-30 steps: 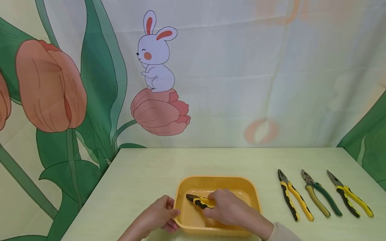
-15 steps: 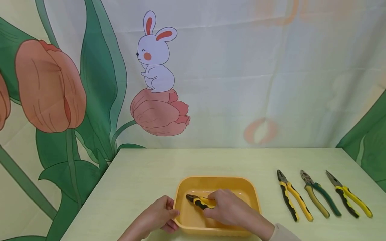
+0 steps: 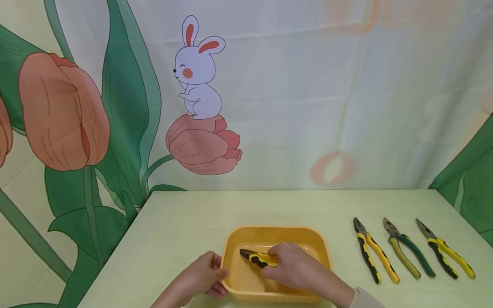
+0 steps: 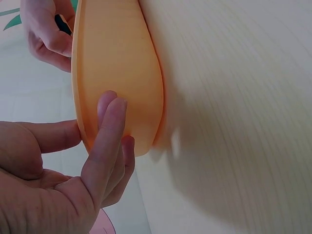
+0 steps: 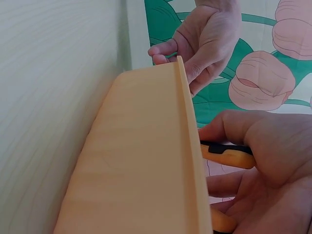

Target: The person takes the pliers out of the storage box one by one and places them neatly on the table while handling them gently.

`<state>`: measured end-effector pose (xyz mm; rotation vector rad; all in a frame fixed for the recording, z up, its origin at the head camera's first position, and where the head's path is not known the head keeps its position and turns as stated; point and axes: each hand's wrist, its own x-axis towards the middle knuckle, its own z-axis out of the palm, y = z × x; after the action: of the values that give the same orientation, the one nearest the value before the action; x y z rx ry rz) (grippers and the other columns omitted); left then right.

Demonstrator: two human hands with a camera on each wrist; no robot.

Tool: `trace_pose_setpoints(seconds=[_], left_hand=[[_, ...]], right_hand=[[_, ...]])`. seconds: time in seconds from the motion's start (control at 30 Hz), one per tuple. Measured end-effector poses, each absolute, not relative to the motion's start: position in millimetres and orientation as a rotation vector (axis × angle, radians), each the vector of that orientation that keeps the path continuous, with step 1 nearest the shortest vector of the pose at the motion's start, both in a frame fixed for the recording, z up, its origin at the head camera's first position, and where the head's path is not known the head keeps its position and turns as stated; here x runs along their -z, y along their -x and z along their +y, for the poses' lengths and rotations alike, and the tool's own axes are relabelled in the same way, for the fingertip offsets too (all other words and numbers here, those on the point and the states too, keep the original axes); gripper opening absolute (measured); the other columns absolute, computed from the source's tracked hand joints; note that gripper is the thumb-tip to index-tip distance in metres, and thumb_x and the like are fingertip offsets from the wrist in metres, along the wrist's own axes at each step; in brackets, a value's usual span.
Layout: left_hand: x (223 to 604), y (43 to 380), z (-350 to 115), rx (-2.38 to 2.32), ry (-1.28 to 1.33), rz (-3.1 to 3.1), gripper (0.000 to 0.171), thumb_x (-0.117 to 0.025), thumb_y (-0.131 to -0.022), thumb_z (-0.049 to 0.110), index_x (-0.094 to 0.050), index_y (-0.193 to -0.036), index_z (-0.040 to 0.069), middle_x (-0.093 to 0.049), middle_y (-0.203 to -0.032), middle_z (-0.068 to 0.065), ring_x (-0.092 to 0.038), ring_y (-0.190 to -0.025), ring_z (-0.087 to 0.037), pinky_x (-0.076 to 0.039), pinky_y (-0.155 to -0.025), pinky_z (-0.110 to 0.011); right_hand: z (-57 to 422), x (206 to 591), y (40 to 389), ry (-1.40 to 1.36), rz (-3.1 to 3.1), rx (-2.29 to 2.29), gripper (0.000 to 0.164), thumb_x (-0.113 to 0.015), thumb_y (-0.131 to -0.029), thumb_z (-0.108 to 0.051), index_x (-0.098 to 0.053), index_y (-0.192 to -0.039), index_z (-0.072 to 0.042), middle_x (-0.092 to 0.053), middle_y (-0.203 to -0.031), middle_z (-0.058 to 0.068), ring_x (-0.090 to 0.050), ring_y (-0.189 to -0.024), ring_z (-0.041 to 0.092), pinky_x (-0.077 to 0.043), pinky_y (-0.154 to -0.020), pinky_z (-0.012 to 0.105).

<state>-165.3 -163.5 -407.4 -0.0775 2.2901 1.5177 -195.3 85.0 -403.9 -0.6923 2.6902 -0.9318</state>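
A yellow plastic bin [image 3: 246,294] sits near the table's front edge. At its left end my left hand [image 3: 203,273] pinches the rim, thumb on the edge and fingers against the outer wall, as the left wrist view shows. My right hand [image 3: 294,265] reaches inside the bin and grips the yellow-and-black handles of a pair of pliers [image 3: 257,258]. Their dark jaws point left and a little away from me, low in the bin. In the right wrist view one handle [image 5: 228,155] shows between thumb and fingers; the palm hides part of the handles.
To the right lie three more tools in a row: yellow-and-black combination pliers [image 3: 371,252], green-and-tan pliers [image 3: 408,248] and yellow-and-black long-nose pliers [image 3: 443,248]. Behind the pale table [image 3: 185,214] hangs a cloth printed with tulips and a rabbit [image 3: 200,100].
The pliers and my right hand have shifted very slightly right inside the bin. My left hand keeps its hold on the rim.
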Motion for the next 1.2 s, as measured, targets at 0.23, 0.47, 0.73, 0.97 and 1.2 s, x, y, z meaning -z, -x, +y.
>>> trace_pose_setpoints(seconds=[0.23,0.47,0.73,0.97,1.2], left_hand=[[408,167,-163,-1.483,0.106,2.304,0.017,-0.062,-0.101,0.001,-0.048,-0.109,-0.004,-0.061,-0.091,-0.017,-0.07,-0.066,-0.021,-0.064,-0.063,-0.035],[407,169,-161,-1.454,0.141,2.314,0.018,-0.063,-0.101,0.001,-0.048,-0.11,-0.004,-0.062,-0.091,-0.016,-0.069,-0.067,-0.02,-0.064,-0.064,-0.034],[407,168,-161,-1.455,0.137,2.327,0.019,-0.064,-0.1,0.002,-0.048,-0.11,-0.004,-0.06,-0.093,-0.016,-0.068,-0.066,-0.02,-0.064,-0.064,-0.035],[406,168,-161,-1.459,0.14,2.331,0.02,-0.065,-0.1,0.002,-0.048,-0.11,-0.004,-0.059,-0.092,-0.015,-0.068,-0.066,-0.02,-0.064,-0.063,-0.035],[406,169,-160,-1.45,0.166,2.323,0.021,-0.065,-0.1,0.002,-0.048,-0.111,-0.003,-0.058,-0.092,-0.014,-0.068,-0.066,-0.02,-0.063,-0.064,-0.034]], right_hand=[[90,399,193,0.65,2.685,0.938,0.044,-0.068,-0.084,-0.028,-0.072,-0.114,0.002,-0.034,-0.057,-0.007,-0.025,-0.049,0.009,-0.026,-0.049,0.026],[97,390,193,0.619,2.673,0.94,0.05,-0.069,-0.085,-0.027,-0.069,-0.124,0.005,-0.036,-0.057,-0.006,-0.02,-0.049,0.009,-0.043,-0.063,0.029],[103,383,195,0.63,2.691,0.944,0.044,-0.07,-0.084,-0.026,-0.072,-0.118,0.002,-0.066,-0.084,0.006,-0.024,-0.051,0.011,-0.042,-0.063,0.031],[106,375,195,0.613,2.686,0.956,0.04,-0.071,-0.087,-0.025,-0.072,-0.118,0.002,-0.052,-0.069,-0.001,-0.03,-0.049,0.01,-0.03,-0.05,0.026],[112,369,196,0.665,2.723,0.95,0.039,-0.07,-0.089,-0.025,-0.072,-0.119,0.001,-0.057,-0.07,0.0,-0.029,-0.047,0.008,-0.035,-0.051,0.026]])
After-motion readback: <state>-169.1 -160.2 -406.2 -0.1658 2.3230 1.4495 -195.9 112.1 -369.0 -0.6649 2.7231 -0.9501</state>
